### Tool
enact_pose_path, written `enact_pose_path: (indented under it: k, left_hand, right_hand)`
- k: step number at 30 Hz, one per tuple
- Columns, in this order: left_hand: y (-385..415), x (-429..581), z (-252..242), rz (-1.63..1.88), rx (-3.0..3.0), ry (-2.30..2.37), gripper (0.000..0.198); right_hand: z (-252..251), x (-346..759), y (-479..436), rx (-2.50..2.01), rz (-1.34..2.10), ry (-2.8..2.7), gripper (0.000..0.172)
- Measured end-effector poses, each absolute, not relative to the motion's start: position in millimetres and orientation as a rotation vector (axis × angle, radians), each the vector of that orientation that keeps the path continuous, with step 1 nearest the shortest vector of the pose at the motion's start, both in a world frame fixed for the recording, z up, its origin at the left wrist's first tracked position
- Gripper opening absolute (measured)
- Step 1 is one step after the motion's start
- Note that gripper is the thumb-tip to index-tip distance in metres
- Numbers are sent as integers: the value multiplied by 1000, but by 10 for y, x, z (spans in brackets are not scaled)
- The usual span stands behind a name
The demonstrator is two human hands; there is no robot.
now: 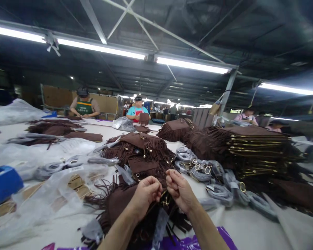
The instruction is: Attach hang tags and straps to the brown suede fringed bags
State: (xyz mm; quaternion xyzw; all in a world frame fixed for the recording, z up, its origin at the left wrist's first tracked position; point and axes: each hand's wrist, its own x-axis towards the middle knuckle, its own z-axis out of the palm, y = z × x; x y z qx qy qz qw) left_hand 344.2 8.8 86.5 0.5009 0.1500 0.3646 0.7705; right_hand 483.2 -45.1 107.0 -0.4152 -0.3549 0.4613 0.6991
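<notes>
Just in front of me lies a dark brown fringed bag [120,201], with gold-coloured metal fittings near its upper edge. Over that edge my left hand [147,192] is closed, thumb against curled fingers. Close beside it, my right hand [179,191] is raised in a pinch, fingertips pointing up and left. Whatever the two hands hold is too small or hidden to make out. A gold clasp [165,201] hangs between the wrists, and a strip of clear plastic wrap [160,225] runs down below it.
More fringed bags [143,146] are heaped ahead, and a tall stack of bags [258,149] stands right. Plastic-wrapped straps [198,170] lie between. Clear plastic bags [54,187] and a blue holder [3,185] are at left. Co-workers [85,104] work across the table.
</notes>
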Motion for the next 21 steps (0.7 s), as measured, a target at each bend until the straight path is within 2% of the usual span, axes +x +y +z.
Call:
enact_pose_path:
  k: [7, 13, 18, 21]
  left_hand:
    - [-8, 3614, 818, 982, 1476, 488, 19]
    - [-42, 3618, 736, 809, 1505, 545, 26]
    - [-90, 3537, 732, 887, 1532, 583, 24]
    - [-127, 3503, 718, 919, 1609, 581, 20]
  right_hand:
    - [1168, 4756, -345, -926, 978, -1011, 35]
    - [1226, 4690, -438, -952, 914, -1067, 32]
    - [1145, 4830, -703, -1042, 708, -774, 45]
    - [1035, 4855, -842, -1208, 742, -773, 50]
